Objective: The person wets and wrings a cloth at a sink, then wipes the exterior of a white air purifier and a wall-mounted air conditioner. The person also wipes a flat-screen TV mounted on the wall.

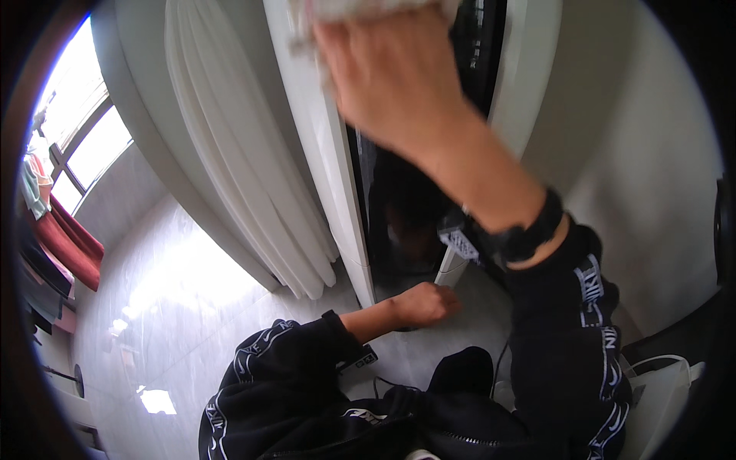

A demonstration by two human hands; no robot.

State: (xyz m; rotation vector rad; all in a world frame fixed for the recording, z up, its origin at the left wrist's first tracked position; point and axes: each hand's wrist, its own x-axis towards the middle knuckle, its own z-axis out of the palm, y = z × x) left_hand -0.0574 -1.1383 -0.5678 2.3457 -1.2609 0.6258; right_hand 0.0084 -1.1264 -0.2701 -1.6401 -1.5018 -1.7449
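Note:
My right hand [397,75] is raised at the top of the view, gripping a whitish cloth [379,7] against the upper part of a tall white appliance. Motion blurs the cloth, and the picture's edge cuts it off. The appliance has a glossy black front panel [402,241] between two white side frames [328,155]. Lower down, my left hand [428,305] hangs before the foot of the panel with its fingers curled in. Nothing shows in that hand, though its palm is hidden. A black band [529,227] circles my right wrist.
A white curtain [247,149] hangs left of the appliance, down to the grey marbled floor [178,322]. Clothes [69,241] hang by a bright window [86,144] at far left. At lower right stands a white bucket-like container [661,397] with a handle. A dark cable [501,362] runs near my foot.

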